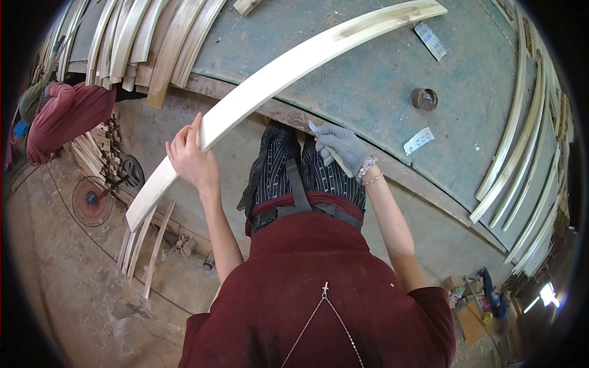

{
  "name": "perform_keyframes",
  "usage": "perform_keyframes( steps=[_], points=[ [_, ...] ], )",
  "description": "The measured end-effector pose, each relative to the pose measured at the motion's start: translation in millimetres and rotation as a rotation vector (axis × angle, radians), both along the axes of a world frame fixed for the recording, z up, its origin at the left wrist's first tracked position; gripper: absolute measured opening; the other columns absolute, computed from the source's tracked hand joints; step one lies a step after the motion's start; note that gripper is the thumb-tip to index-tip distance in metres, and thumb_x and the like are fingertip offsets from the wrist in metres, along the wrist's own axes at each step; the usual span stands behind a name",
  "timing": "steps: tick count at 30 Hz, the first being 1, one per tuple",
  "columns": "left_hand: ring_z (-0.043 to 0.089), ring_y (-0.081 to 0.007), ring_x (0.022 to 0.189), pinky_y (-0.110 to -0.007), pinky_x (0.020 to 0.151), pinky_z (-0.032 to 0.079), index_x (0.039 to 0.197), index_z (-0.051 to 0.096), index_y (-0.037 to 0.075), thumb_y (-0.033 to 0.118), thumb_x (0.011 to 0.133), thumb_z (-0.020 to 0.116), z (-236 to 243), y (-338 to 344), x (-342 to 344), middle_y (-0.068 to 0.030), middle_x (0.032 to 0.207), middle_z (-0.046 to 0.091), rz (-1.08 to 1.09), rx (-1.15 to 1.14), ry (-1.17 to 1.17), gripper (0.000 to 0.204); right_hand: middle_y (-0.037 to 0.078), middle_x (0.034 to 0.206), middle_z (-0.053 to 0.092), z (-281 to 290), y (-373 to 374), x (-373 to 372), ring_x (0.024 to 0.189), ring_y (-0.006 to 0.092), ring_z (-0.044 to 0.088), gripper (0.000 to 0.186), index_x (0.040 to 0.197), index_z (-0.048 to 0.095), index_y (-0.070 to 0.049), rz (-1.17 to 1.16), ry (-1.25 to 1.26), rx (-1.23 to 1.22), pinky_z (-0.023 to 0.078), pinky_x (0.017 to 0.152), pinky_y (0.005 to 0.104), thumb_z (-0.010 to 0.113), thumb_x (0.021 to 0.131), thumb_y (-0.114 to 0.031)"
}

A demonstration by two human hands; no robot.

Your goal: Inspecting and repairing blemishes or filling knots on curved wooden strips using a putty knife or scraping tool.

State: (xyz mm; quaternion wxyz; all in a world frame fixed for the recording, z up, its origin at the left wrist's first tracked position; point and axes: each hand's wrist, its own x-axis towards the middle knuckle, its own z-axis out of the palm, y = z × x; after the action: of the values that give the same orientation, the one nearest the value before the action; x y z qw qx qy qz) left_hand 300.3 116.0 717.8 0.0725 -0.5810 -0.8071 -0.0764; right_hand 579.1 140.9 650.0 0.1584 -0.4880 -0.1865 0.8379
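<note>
A long, pale wooden slat (270, 86) lies diagonally across the view. Its far end rests over the worktable (368, 67), while its near end juts past the table's edge toward the lower left. My bare left hand (194, 161) is closed around the slat near that lower end, thumb and fingers on either side of it. In a grey glove, my right hand (342, 148) is closed on a slim knife-like tool (313, 128) with a pale handle and a narrow light tip. The tool stays apart from the slat, close to the table's front edge. Its exact kind is unclear.
A small dark tin (424, 99) and printed strips (419, 141) lie on the table. Slats are stacked at the far left (165, 55) and right (518, 135). At left are a person in maroon (70, 116), a floor fan (92, 199) and leaning slats (158, 250).
</note>
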Motion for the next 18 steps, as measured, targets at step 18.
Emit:
perform_keyframes(
  steps=[18],
  points=[
    [0.054, -0.0229, 0.091, -0.038, 0.095, 0.034, 0.105, 0.064, 0.019, -0.005, 0.063, 0.057, -16.8, -13.2, 10.0, -0.0064, 0.092, 0.059, 0.050, -0.049, -0.146, 0.049, 0.010, 0.084, 0.044, -38.8, -32.9, -35.5, 0.070, 0.0274, 0.052, 0.052, 0.121, 0.051, -0.022, 0.218, -1.009, 1.129, 0.045, 0.061, 0.0365, 0.055, 0.074, 0.001]
  ],
)
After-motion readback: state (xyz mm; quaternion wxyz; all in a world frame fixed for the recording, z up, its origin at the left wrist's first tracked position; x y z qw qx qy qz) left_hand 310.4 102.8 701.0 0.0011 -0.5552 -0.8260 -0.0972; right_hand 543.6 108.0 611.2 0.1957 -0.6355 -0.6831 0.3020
